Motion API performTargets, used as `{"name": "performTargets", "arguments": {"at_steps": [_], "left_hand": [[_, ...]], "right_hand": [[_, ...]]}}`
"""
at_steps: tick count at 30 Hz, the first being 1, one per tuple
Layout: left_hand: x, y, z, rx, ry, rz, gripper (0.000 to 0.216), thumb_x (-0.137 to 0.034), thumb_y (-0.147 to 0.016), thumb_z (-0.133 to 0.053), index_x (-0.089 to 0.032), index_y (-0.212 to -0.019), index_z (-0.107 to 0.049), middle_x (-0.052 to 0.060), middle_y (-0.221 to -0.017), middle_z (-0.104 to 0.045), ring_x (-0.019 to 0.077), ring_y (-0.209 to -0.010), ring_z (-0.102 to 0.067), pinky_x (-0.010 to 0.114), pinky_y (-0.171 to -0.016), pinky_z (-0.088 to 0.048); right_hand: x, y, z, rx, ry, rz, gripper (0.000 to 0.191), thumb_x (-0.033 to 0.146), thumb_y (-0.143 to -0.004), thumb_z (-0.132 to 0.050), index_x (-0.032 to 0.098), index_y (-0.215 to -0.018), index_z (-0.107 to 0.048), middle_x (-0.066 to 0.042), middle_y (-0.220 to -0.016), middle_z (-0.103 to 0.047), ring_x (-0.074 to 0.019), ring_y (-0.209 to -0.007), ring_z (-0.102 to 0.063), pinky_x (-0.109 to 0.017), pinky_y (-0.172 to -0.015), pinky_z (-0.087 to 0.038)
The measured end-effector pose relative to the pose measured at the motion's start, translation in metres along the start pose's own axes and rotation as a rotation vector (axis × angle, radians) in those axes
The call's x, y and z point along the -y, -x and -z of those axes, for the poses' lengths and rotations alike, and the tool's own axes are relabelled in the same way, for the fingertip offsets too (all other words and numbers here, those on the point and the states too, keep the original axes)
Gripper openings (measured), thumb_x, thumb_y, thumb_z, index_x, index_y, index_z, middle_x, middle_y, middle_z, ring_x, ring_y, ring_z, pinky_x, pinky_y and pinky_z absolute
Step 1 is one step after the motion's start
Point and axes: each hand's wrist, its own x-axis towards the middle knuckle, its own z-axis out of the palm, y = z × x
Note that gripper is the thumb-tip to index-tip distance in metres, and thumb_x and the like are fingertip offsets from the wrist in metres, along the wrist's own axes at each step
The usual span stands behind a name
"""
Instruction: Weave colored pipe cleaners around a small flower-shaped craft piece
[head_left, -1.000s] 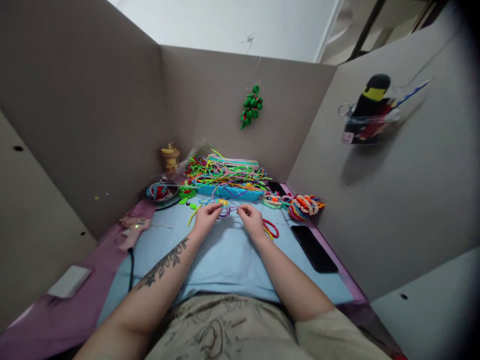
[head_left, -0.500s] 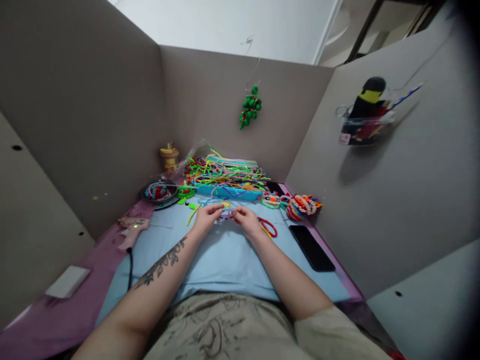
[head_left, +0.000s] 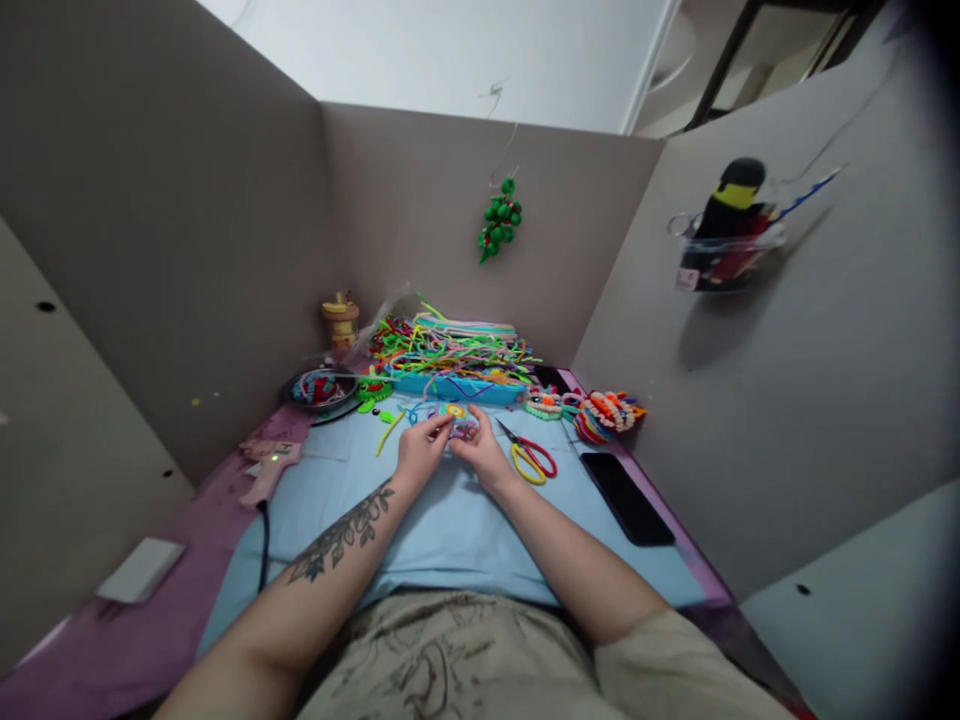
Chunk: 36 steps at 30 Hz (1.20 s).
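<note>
My left hand (head_left: 421,447) and my right hand (head_left: 478,452) meet over the light blue mat (head_left: 450,520), fingers pinched together on a small purple pipe-cleaner piece (head_left: 463,430) held between them. Just beyond the fingertips lies a small yellow and orange coiled piece (head_left: 454,410). Red and yellow scissors (head_left: 529,456) lie on the mat right of my right hand. A blue tray heaped with coloured pipe cleaners (head_left: 450,352) stands behind the hands.
A pink glue gun (head_left: 264,465) with its cord lies at the left. A dark bowl (head_left: 321,390) and wooden spool (head_left: 340,318) stand back left. Finished coiled pieces (head_left: 600,412) and a black phone (head_left: 627,497) are at the right. Grey partitions enclose the desk.
My hands have come together: the right hand moved left toward the left hand, uncovering the scissors. Both now pinch the purple piece at one spot.
</note>
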Motion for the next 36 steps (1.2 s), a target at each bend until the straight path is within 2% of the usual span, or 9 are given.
{"name": "performTargets", "arguments": {"at_steps": [3,8,10,15,18,23,27,33,36], "left_hand": [[-0.004,0.003,0.001,0.024,-0.053,-0.093,0.024,-0.021,-0.075,-0.059,-0.024,-0.096,-0.07,0.006,-0.095,-0.07,0.0219,-0.088,-0.063,0.033,-0.081,-0.046],[-0.004,0.004,0.001,0.028,-0.156,-0.183,0.023,-0.022,-0.079,-0.055,-0.022,-0.098,-0.068,0.005,-0.096,-0.069,0.0191,-0.087,-0.064,0.031,-0.079,-0.048],[-0.002,0.003,0.001,0.031,-0.192,-0.203,0.023,-0.023,-0.081,-0.054,-0.021,-0.099,-0.067,0.005,-0.096,-0.069,0.0182,-0.085,-0.064,0.03,-0.077,-0.049],[0.001,0.002,0.003,0.007,-0.238,-0.233,0.022,-0.023,-0.081,-0.053,-0.021,-0.1,-0.066,0.005,-0.095,-0.07,0.018,-0.086,-0.064,0.03,-0.076,-0.05],[0.0,0.003,0.003,0.035,-0.28,-0.294,0.024,-0.02,-0.081,-0.054,-0.022,-0.101,-0.066,0.005,-0.096,-0.07,0.0181,-0.087,-0.064,0.03,-0.078,-0.05],[-0.004,0.004,0.003,0.042,-0.288,-0.324,0.024,-0.017,-0.081,-0.053,-0.022,-0.101,-0.066,0.005,-0.095,-0.07,0.0176,-0.087,-0.065,0.029,-0.077,-0.05],[-0.008,0.004,0.004,0.013,-0.253,-0.308,0.021,-0.021,-0.082,-0.053,-0.021,-0.099,-0.066,0.006,-0.094,-0.07,0.0176,-0.085,-0.065,0.029,-0.075,-0.051],[-0.006,0.003,0.005,0.006,-0.273,-0.312,0.022,-0.021,-0.082,-0.053,-0.022,-0.1,-0.066,0.005,-0.093,-0.07,0.0177,-0.083,-0.065,0.03,-0.073,-0.051],[-0.005,0.002,0.006,0.009,-0.279,-0.325,0.023,-0.019,-0.082,-0.053,-0.022,-0.099,-0.066,0.005,-0.093,-0.07,0.0176,-0.083,-0.065,0.03,-0.073,-0.051]], "right_hand": [[-0.006,0.0,-0.001,-0.055,0.025,0.009,0.083,0.03,-0.06,-0.072,0.023,-0.128,-0.025,-0.002,-0.088,-0.057,-0.0141,-0.074,-0.057,-0.025,-0.064,-0.046],[-0.009,-0.003,0.004,-0.123,0.032,0.004,0.055,0.028,-0.069,-0.061,0.023,-0.119,-0.038,0.006,-0.065,-0.048,-0.0078,-0.05,-0.044,-0.019,-0.047,-0.035],[-0.007,-0.004,0.005,-0.131,-0.007,0.014,0.051,0.024,-0.068,-0.062,0.023,-0.114,-0.04,0.007,-0.064,-0.047,-0.0076,-0.05,-0.044,-0.019,-0.047,-0.035],[0.001,0.0,0.0,-0.013,-0.125,0.044,0.071,0.023,-0.057,-0.073,0.024,-0.118,-0.037,0.0,-0.087,-0.056,-0.0146,-0.077,-0.057,-0.026,-0.068,-0.045],[0.002,0.003,-0.005,-0.003,-0.108,0.015,0.085,0.027,-0.056,-0.076,0.026,-0.127,-0.028,-0.002,-0.091,-0.054,-0.0157,-0.08,-0.057,-0.028,-0.07,-0.046],[-0.003,0.002,-0.003,-0.112,0.038,0.008,0.065,0.035,-0.071,-0.063,0.023,-0.127,-0.031,0.001,-0.079,-0.051,-0.0104,-0.061,-0.051,-0.023,-0.055,-0.041],[-0.005,-0.002,0.0,-0.121,0.028,0.054,0.055,0.033,-0.074,-0.059,0.023,-0.122,-0.035,0.005,-0.069,-0.046,-0.0091,-0.054,-0.045,-0.022,-0.051,-0.037],[0.0,0.003,-0.003,0.052,-0.042,0.066,0.082,0.026,-0.06,-0.073,0.026,-0.127,-0.027,0.002,-0.08,-0.053,-0.0142,-0.073,-0.055,-0.026,-0.064,-0.044],[-0.002,0.004,-0.005,0.067,-0.021,0.066,0.085,0.028,-0.062,-0.073,0.026,-0.13,-0.024,0.002,-0.079,-0.053,-0.0142,-0.072,-0.055,-0.026,-0.064,-0.044]]}}
